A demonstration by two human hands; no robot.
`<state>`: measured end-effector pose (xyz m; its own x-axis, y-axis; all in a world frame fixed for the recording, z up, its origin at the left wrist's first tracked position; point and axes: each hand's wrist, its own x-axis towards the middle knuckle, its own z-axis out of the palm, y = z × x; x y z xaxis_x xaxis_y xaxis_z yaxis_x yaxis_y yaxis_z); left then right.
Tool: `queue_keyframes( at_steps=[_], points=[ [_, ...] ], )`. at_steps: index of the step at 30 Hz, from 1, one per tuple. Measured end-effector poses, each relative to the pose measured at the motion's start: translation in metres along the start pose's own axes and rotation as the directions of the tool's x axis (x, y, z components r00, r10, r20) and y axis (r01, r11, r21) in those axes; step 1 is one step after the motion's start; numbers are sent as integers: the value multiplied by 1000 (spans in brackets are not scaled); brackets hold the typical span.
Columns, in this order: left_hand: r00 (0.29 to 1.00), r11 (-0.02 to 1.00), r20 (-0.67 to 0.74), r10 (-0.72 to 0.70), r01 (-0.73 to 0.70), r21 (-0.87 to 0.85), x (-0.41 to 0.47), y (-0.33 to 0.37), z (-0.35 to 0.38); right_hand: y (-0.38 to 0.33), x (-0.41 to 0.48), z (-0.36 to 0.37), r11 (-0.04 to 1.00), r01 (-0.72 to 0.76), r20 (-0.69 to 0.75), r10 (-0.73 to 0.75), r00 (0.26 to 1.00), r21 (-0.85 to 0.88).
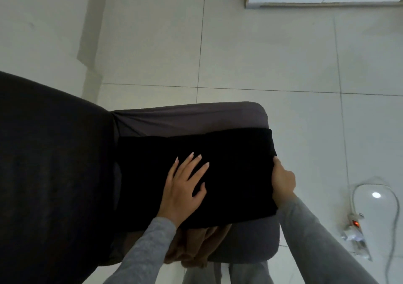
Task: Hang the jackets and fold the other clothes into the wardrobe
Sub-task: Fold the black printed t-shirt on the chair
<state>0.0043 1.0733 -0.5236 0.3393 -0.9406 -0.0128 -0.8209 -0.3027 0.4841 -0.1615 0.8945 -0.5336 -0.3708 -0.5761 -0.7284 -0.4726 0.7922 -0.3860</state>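
On the chair [196, 118], black garment [239, 164] under flat open left hand [183, 187], edge in grip of right hand [283, 179].

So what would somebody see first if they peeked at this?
A big black folded garment fills the middle, lying on a dark grey chair seat. The left hand lies flat on top of it while the right hand grips its right edge. Off to the right, on the white tiled floor, a power strip shows a small red light.
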Motion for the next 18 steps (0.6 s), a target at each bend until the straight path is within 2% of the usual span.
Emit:
queue_keyframes(
  at_steps=[2, 5, 8, 10, 11, 12, 14, 18],
  points=[
    [1000, 1000, 19, 3, -3, 18, 3, 6, 5, -4, 16, -9, 980, -103, 133, 82, 988, 167],
    [998, 998, -11, -58, 58, 5, 5, 7, 7, -13, 31, -14, 885, -207, 279, 92, 956, 417],
    [988, 991, -76, -131, 129, -37, 4, 8, 7, -7, 46, -21, 693, -334, 366, 108, 924, 639],
    [983, 985, -79, -167, 163, -65, 0, 11, 6, 0, 53, -30, 524, -406, 447, 54, 893, 748],
    [981, 982, -76, -179, 173, -81, -2, 14, 5, 3, 54, -36, 477, -441, 493, 19, 870, 760],
    [980, 979, -67, -185, 178, -100, -3, 18, 6, 5, 57, -42, 462, -475, 538, -7, 843, 749],
    [983, 979, -58, -174, 167, -114, -4, 20, 5, 5, 61, -49, 513, -488, 584, -32, 811, 706],
    [986, 980, -18, -165, 162, -114, 0, 18, 5, 8, 72, -51, 584, -404, 513, -24, 858, 703]
  ],
)
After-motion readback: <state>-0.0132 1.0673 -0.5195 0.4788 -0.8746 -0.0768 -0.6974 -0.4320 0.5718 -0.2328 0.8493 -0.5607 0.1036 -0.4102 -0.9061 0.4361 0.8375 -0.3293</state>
